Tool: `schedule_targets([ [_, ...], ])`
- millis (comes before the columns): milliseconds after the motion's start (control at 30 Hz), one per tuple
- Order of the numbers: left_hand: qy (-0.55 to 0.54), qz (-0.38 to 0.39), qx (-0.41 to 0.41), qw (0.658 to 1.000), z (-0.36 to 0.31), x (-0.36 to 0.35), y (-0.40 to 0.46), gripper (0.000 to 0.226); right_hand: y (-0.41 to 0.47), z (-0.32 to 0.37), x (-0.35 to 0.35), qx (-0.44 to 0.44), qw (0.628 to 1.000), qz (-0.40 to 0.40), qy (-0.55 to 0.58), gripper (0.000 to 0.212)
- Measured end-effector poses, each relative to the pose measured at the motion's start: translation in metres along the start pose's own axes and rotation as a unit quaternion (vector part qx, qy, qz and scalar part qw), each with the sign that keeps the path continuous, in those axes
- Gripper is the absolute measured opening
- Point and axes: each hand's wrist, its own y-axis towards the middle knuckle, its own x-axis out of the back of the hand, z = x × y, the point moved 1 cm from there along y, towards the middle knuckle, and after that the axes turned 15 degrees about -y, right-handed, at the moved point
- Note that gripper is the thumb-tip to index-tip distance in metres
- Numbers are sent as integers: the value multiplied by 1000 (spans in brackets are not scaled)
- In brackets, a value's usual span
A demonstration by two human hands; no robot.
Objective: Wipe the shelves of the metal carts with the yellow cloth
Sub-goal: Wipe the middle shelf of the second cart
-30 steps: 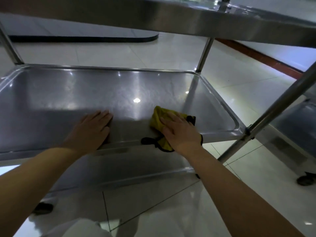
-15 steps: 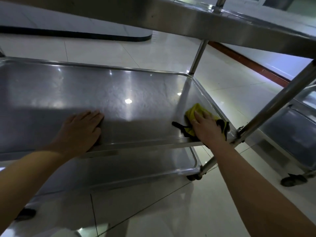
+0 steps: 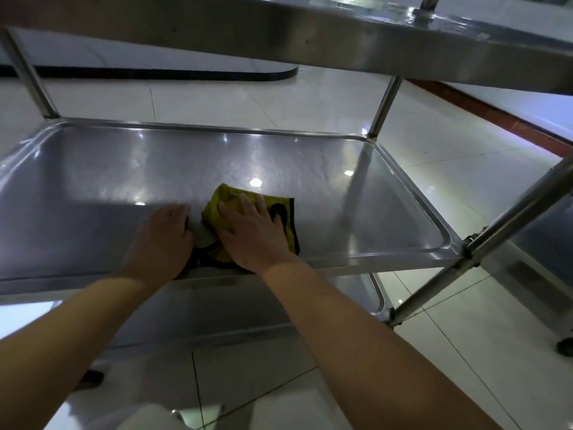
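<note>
Seeing my right hand (image 3: 252, 235), fingers flat, pressing the yellow black-edged cloth (image 3: 231, 197), back from the steel middle shelf's (image 3: 356, 193) right corner to beside my flat left hand (image 3: 162, 240); right side done.

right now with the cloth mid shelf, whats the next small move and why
Probably slide the right hand and the yellow cloth toward the far rim of the middle shelf. The hand lies flat on the cloth near the front edge, beside the left hand, and the back of the shelf lies beyond it.
</note>
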Motion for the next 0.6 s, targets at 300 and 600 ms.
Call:
schedule_targets([
  [300, 43, 22, -15, 999, -5, -5, 1, 56, -21, -150, 12, -172, 984, -53, -18, 53],
  [600, 68, 32, -19, 997, -4, -14, 7, 57, -41, -264, 24, -359, 932, -28, -34, 54],
])
